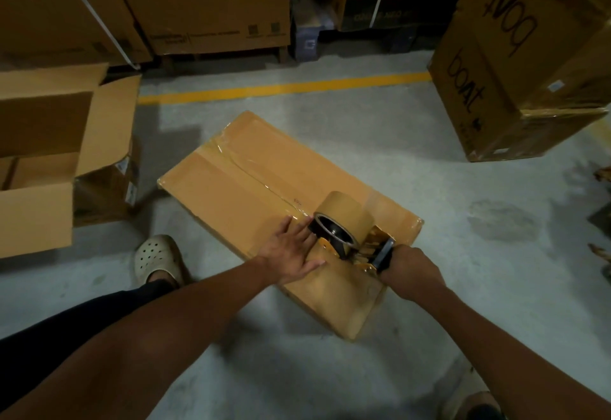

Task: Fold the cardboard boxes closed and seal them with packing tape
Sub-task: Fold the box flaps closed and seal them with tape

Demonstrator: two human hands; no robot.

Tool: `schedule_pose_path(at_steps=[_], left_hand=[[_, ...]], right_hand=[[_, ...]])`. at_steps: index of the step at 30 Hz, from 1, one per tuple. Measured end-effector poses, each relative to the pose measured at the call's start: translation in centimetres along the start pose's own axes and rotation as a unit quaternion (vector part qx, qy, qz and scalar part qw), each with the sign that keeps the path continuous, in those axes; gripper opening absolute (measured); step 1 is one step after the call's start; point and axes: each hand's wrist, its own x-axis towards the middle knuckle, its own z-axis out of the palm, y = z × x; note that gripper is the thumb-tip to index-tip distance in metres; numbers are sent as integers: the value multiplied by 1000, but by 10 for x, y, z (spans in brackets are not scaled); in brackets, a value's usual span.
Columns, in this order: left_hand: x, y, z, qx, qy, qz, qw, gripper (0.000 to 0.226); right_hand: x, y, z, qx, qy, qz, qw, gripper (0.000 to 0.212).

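To the left of the closed cardboard box (pixel 228 201), well apart from it, an open box (pixel 49 141) is seen with its flaps spread, judged to be waiting for folding and sealing. Just beside the closed box's near-left edge a pale clog (pixel 155 259) is planted on the concrete floor (pixel 413 168), probably so that the body is steadied over the work. On the closed box's top, towards its near end, the left hand (pixel 291 251) is laid flat, fingers straight and spread, nothing grasped; the flaps are presumably being held down and the fresh tape pressed along the seam. A glossy strip of packing tape (pixel 258 181) is seen along the closed box's centre seam, from the far end up to the tape dispenser (pixel 363 241), which rests on the top near the near end with its brown roll (pixel 347 214) upright over the seam. The dispenser's handle is gripped by the right hand (pixel 410 267), fingers curled round it, at the closed box's near edge, a grip suited to drawing the tape over that edge and cutting it. The seam pass is judged nearly finished. Well to the right of the closed box, a printed carton (pixel 515 65) stands already taped.
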Motion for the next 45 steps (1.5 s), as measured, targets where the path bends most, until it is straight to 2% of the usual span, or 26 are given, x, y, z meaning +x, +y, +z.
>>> schedule_pose_path(at_steps=[7,14,20,25,29,34,42,45], left_hand=[[10,-24,-6,25,-30,-14,999,83],[6,-30,-5,1,-8,0,1000,87],[18,26,-14,-71,-37,-111,991,76],[19,48,-11,-63,-27,25,997,63],[18,44,-5,-36,-8,23,999,68],[22,63,-7,-59,-30,-16,998,74],[21,57,-9,-33,-32,-22,999,75],[20,61,-15,-32,-58,-25,998,97]], right_hand=[[21,-26,-19,11,4,-11,1000,16],[6,23,-19,-52,-15,-1,999,12],[-7,37,-15,-51,2,20,999,8],[-11,44,-15,-57,2,20,998,9],[-20,61,-7,-50,-8,42,998,11],[-20,60,-9,-44,3,46,998,9],[-27,78,-21,-43,-7,47,998,13],[-36,90,-17,-42,-11,69,997,12]])
